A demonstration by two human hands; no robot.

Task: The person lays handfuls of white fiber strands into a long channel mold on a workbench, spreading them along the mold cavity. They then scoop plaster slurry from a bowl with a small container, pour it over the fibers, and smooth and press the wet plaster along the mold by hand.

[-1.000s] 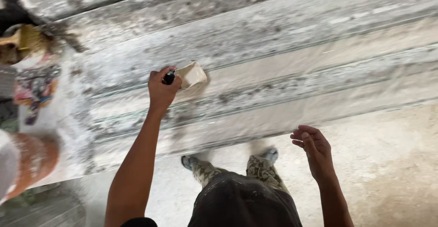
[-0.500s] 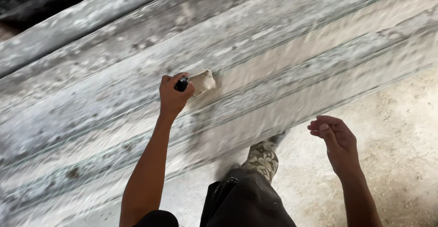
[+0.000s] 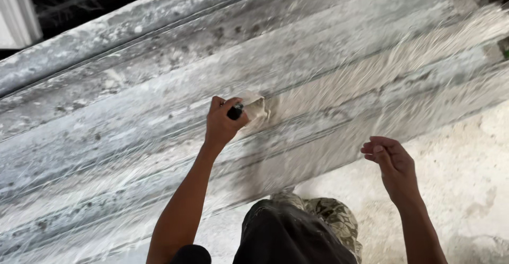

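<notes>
Fingers of left hand clamped tight round black handle of a scraper, pale blade pressed flat to the long dusty moulded slab, abt mid-length. Right hand hangs free beside slab's lower edge, fingers loosely curled, slightly apart, holding nothing. Camo shoe below, on the dusty floor.

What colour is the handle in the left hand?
Black, seen in the head view: the handle shows in the left hand.
</notes>
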